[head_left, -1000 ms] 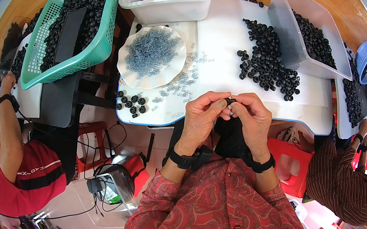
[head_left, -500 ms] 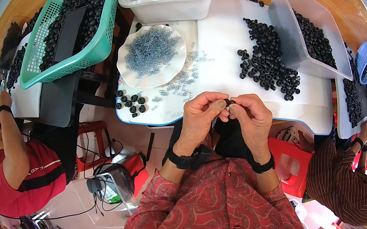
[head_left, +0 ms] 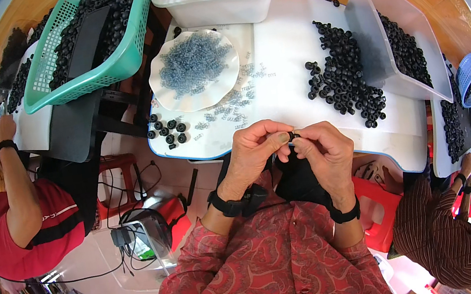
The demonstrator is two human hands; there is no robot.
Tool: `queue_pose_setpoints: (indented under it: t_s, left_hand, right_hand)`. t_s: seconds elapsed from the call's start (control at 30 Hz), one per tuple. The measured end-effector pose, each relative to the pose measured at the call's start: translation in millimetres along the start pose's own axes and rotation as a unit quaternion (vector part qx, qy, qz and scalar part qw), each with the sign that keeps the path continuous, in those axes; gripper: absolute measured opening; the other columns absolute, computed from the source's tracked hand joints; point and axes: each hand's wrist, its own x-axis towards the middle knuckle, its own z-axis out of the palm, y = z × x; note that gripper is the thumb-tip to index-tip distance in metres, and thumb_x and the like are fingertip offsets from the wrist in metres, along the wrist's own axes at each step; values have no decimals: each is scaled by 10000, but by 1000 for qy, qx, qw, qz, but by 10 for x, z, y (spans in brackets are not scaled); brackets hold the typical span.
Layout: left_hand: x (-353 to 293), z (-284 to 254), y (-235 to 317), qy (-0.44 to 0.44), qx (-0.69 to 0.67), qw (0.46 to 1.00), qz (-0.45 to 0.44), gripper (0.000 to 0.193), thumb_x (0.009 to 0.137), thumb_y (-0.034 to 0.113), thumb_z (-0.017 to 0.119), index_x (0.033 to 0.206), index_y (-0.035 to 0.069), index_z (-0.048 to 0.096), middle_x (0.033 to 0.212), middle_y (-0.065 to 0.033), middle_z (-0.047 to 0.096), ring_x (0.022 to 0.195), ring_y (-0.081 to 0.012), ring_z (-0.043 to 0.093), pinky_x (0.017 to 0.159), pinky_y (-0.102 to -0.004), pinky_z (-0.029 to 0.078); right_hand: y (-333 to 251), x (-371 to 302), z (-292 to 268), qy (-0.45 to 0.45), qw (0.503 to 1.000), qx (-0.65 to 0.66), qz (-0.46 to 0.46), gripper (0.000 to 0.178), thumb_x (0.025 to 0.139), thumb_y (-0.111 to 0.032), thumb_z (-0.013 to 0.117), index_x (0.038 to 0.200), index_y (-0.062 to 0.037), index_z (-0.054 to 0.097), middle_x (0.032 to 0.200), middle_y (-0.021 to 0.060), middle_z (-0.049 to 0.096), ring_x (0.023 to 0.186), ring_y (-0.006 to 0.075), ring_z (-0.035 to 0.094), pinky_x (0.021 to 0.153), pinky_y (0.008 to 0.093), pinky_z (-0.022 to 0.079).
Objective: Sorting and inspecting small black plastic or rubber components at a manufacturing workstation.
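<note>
Over the near edge of the table, a small black round plastic part [head_left: 293, 136] sits between the fingertips of both my hands. My left hand [head_left: 251, 155] pinches it between thumb and forefinger. From the other side, the thumb and forefinger of my right hand [head_left: 328, 151] close on it; fingers hide much of it. Beyond my right hand lies a loose pile of similar black parts [head_left: 343, 77]. To the left, several more black parts [head_left: 169, 134] stand near the table edge. Small clear bluish coil-like pieces [head_left: 194, 64] fill a white wavy-rimmed plate [head_left: 199, 103], with others scattered beside it.
A white tub [head_left: 218, 13] of black parts stands at the back, and a translucent bin [head_left: 378, 56] of them tilts at the right. A green basket [head_left: 113, 77] is at far left. Co-workers sit on both sides, one in a red shirt [head_left: 38, 221], another in stripes [head_left: 441, 237].
My right hand has shifted slightly right and nearer to me. The black part shows a little more between the fingertips. My left hand has barely moved.
</note>
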Motion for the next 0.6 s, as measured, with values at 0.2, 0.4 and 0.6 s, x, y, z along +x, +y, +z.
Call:
queue_pose_setpoints:
  t_s: [0.2,0.4,0.6]
  left_hand:
    - [-18,-17,42,-7,40,999,-15,134,977,14,637,1083,-37,702,854,-65,697,673,-94,643,605,-238,568]
    - [55,-10,33,22,51,998,8,132,980,24,638,1080,-35,700,861,-62,700,688,-91,644,612,-232,565]
    - [239,7,125,35,101,994,12,121,985,33,626,1054,-38,695,838,-62,708,668,-81,645,600,-223,547]
  right_hand:
    - [33,-1,35,-13,1000,-1,9,82,867,51,724,942,21,705,841,69,669,654,111,665,579,235,532]
    - [156,41,115,-1,1000,24,10,65,878,50,712,936,22,702,874,75,668,685,121,670,602,242,532]
    - [252,151,195,41,993,-89,-66,148,861,47,712,1005,14,715,876,107,659,714,184,659,619,294,519]
